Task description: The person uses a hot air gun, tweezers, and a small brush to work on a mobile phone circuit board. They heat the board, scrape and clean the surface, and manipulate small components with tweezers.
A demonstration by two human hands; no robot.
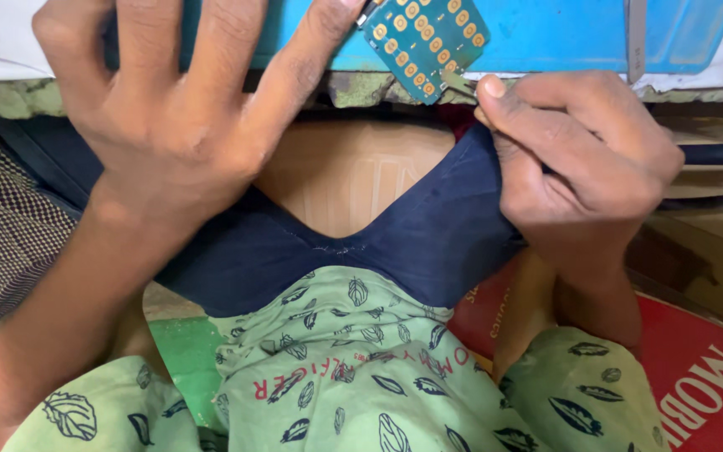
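I am pinning the teal circuit board (pixel 423 40) under my spread left hand (pixel 173 109), its lower corner touching the thin tool (pixel 459 84) pinched in my right hand (pixel 583 163).

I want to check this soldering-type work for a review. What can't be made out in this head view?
- Circuit board: top cut off by the frame's upper edge.
- Thin tool in the right hand: mostly hidden by fingers, tip blurred.
- Left hand: fingertips cut off, grip unclear.
- Blue work surface: mostly out of frame.
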